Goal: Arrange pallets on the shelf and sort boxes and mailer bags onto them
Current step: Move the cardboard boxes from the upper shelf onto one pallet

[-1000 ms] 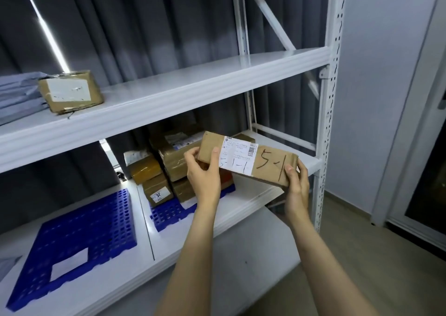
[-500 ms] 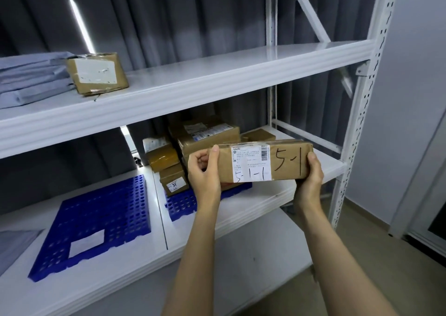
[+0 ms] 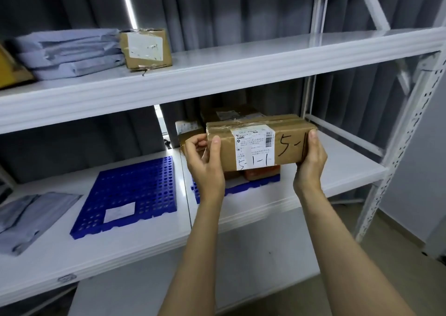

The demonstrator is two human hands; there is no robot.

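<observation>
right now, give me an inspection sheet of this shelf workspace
surface: white shelf, two tiers
job's things: box marked 5-1 held before the lower tier; left blue pallet without parcels; right blue pallet carrying boxes; upper mailer bags beside a small labelled box; lower mailer bags far left
clutter: brown item cut off, upper left
hands: left hand and right hand grip the box's ends
cables: nothing seen
surroundings: grey curtain behind

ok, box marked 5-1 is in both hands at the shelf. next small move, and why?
Likely ease the box forward and down onto the right blue pallet. The left hand and right hand grip its ends in front of the middle shelf, and that pallet already carries stacked boxes, while the left blue pallet bears only a white label.
</observation>
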